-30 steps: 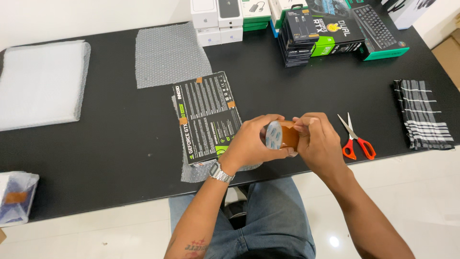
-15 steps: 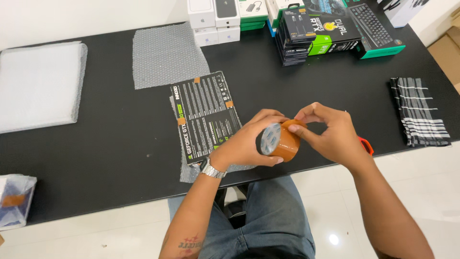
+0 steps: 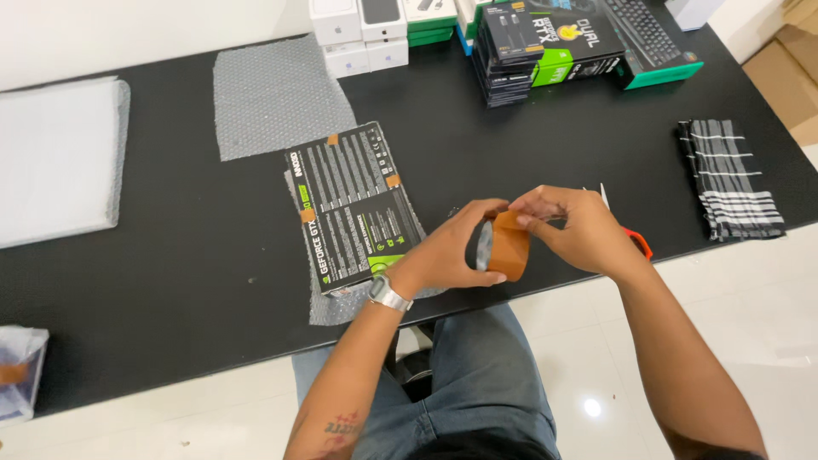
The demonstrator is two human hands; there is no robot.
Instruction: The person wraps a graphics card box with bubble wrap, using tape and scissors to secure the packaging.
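Observation:
A roll of brown packing tape (image 3: 509,245) is held over the black table's (image 3: 170,281) front edge. My left hand (image 3: 452,251) grips the roll from the left side. My right hand (image 3: 569,228) pinches the roll's top edge with its fingertips. Left of the hands lies a flat black box with green print (image 3: 354,204), resting on a sheet of bubble wrap (image 3: 341,305) and carrying small brown tape pieces. Red-handled scissors (image 3: 639,241) lie mostly hidden under my right hand.
Another bubble wrap sheet (image 3: 277,98) lies at the back. A stack of white foam sheets (image 3: 55,158) sits far left. Stacked boxes (image 3: 545,43) line the back edge. A striped black cloth (image 3: 731,179) lies at the right. A clear bag (image 3: 19,375) is at the lower left.
The roll has turned from facing me to edge-on. My right hand shifted onto the roll's top edge and now covers most of the scissors.

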